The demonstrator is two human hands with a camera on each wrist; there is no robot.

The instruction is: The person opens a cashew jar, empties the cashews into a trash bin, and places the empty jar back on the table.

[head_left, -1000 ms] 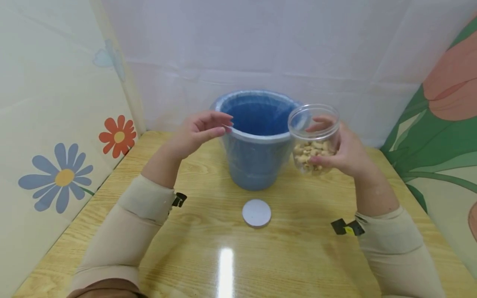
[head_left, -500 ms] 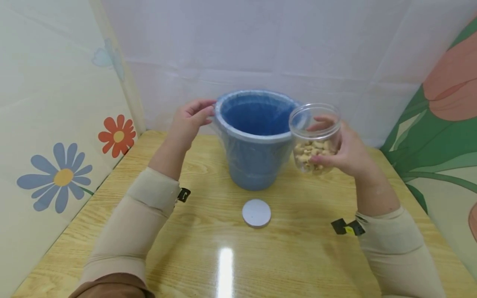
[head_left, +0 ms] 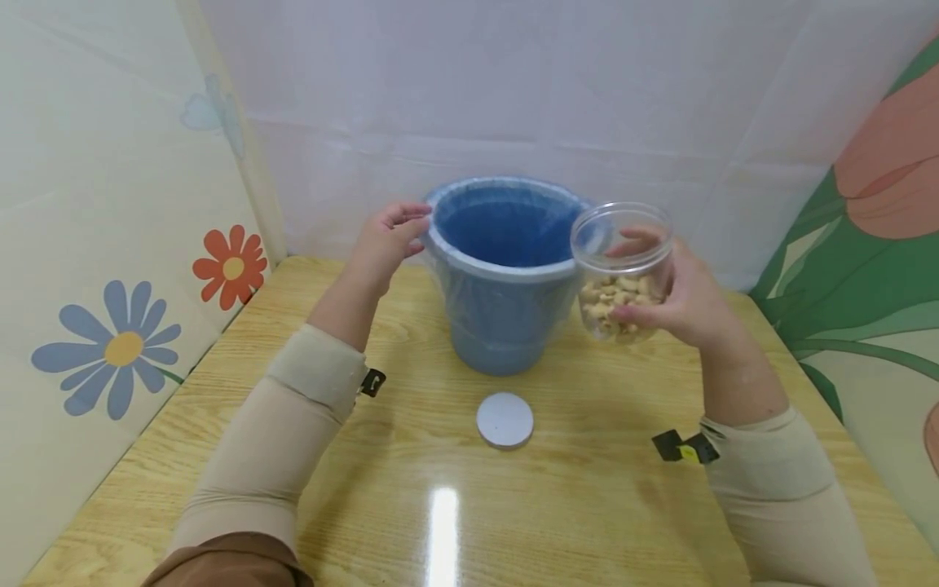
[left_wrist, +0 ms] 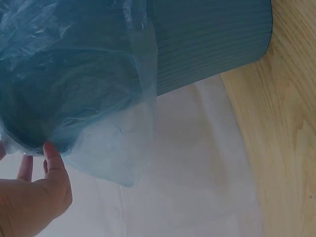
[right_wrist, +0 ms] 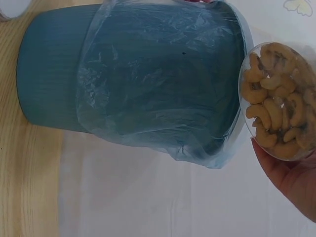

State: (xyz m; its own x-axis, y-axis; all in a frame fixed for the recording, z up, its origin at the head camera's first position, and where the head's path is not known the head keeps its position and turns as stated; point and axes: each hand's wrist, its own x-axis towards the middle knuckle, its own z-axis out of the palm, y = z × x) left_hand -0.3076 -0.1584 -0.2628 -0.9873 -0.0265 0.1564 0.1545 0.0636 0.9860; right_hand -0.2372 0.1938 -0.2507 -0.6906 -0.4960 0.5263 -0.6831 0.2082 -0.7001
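Leftward went the left hand (head_left: 390,236) within a second.

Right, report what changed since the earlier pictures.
The left hand moved left and slightly farther away, from the front-left rim of the blue plastic bucket to its left edge; whether it pinches the clear plastic film is unclear. The right hand still holds the clear round cashew jar; bucket and flat white disc stayed put.
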